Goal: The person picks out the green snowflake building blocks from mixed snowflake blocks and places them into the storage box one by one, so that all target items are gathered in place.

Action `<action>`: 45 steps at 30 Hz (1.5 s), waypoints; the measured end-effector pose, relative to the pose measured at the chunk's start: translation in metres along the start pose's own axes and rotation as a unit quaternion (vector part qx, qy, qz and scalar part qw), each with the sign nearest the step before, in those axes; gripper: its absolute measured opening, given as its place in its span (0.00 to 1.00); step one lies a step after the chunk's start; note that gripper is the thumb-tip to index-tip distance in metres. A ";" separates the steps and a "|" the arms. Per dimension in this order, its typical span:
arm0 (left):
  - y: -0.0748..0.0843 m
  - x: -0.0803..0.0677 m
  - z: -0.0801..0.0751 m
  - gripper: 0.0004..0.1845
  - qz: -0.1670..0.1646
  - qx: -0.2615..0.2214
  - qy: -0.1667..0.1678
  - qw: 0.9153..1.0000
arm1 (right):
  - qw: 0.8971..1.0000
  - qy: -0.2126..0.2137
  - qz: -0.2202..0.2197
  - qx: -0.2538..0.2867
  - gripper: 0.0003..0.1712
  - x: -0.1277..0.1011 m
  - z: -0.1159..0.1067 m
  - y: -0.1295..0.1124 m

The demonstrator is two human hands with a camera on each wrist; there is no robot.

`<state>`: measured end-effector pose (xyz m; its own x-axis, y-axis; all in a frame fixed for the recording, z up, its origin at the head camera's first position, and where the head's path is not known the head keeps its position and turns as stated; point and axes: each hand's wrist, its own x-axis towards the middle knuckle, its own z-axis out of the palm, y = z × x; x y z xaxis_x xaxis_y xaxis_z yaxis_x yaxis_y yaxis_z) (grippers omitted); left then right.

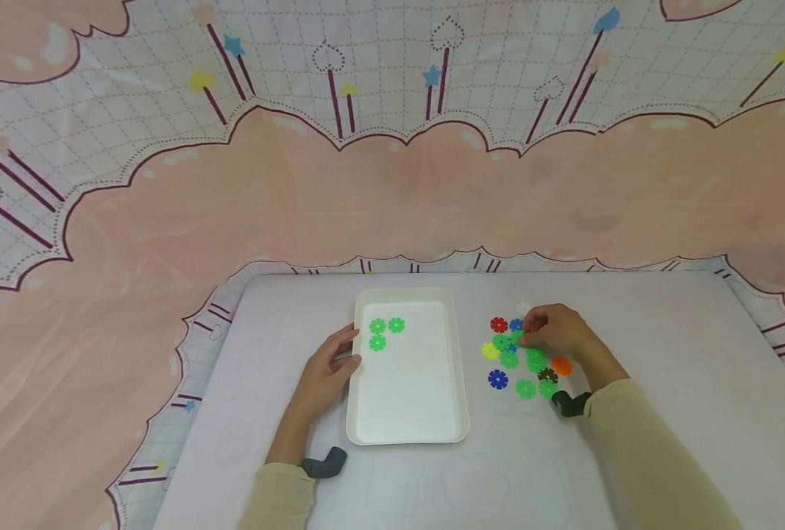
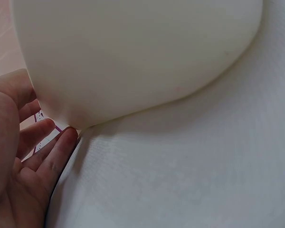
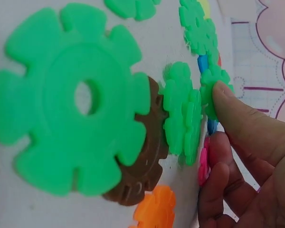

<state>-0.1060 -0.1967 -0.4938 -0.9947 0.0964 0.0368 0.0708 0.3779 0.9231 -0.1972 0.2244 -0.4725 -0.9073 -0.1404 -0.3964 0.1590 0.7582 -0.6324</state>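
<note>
Right hand (image 1: 554,331) pinches a green notched plastic disc (image 3: 213,90) at the far edge of the scattered disc pile (image 1: 524,361), right half of desk (image 1: 663,383). White rectangular plastic tray (image 1: 408,412) lies leftward. Left hand (image 1: 329,368), fingers relaxed, touches its left rim.

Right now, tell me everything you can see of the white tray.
The white tray is a shallow rectangle with rounded corners and a raised rim, smooth and matte like plastic. It lies flat on the table, long side running away from the person. Three green snowflake discs sit together in its far left corner; the remaining floor is bare. The left hand rests against its left rim, fingers fairly straight. The wrist view shows fingertips at its outer wall.
</note>
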 end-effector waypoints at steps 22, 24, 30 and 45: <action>-0.014 0.006 0.001 0.27 0.008 0.002 -0.004 1.000 | 1.000 0.003 -0.017 0.005 0.18 -0.011 -0.003 -0.001; -0.024 0.008 0.000 0.26 0.013 0.005 -0.005 1.000 | 1.000 -0.004 -0.014 0.017 0.19 -0.012 -0.004 -0.006; -0.037 0.010 0.000 0.27 0.020 0.012 -0.004 1.000 | 0.998 -0.012 -0.036 0.050 0.16 -0.014 0.002 -0.019; -0.033 0.008 -0.001 0.26 0.017 0.000 -0.004 1.000 | 0.986 -0.040 -0.100 0.128 0.12 -0.015 0.018 -0.063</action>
<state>-0.1164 -0.2089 -0.5237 -0.9909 0.1177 0.0651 0.1050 0.3739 0.9215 -0.1862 0.1675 -0.4389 -0.8986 -0.3275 -0.2919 0.0831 0.5261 -0.8463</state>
